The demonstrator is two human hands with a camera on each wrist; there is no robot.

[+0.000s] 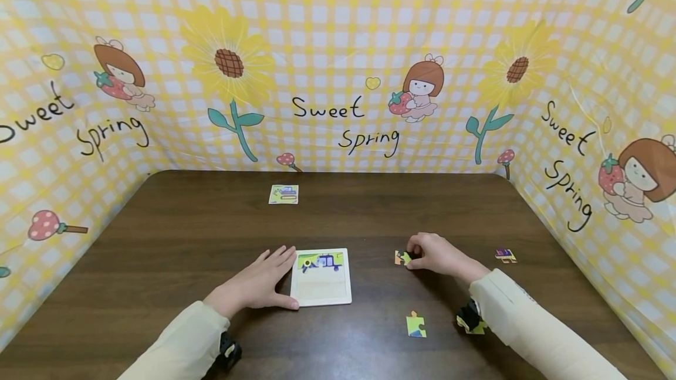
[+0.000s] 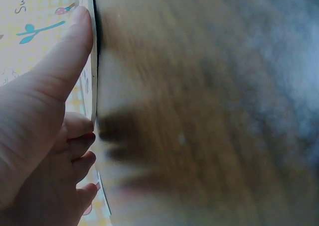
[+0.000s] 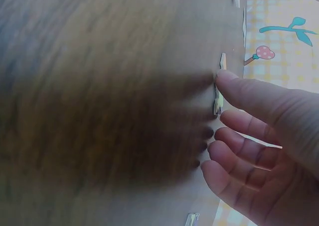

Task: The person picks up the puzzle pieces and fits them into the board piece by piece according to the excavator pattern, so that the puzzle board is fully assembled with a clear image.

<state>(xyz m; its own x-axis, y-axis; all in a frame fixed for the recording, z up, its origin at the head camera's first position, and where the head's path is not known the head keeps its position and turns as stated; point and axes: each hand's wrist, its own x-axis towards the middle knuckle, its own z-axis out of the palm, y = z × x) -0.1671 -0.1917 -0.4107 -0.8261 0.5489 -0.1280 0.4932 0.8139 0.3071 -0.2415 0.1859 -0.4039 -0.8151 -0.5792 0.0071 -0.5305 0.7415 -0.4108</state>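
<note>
My left hand (image 1: 259,280) rests against the left side of a white puzzle tray (image 1: 348,286), its fingers extended at the upper corner and its thumb at the lower one. The tray's upper part shows a green and purple vehicle picture; its lower part is bare. To the right, my right hand (image 1: 435,255) pinches a small green and orange puzzle piece (image 1: 400,257) between thumb and forefinger, low at the table. In the right wrist view this puzzle piece (image 3: 218,99) appears edge-on at the thumb tip, the other fingers loosely curled.
A green puzzle piece (image 1: 415,326) lies nearer me, and another piece (image 1: 477,328) is partly hidden under the right wrist. A purple piece (image 1: 505,255) sits far right. A picture card (image 1: 284,194) lies at the back of the brown table (image 1: 211,210), before a checked cloth (image 1: 327,46).
</note>
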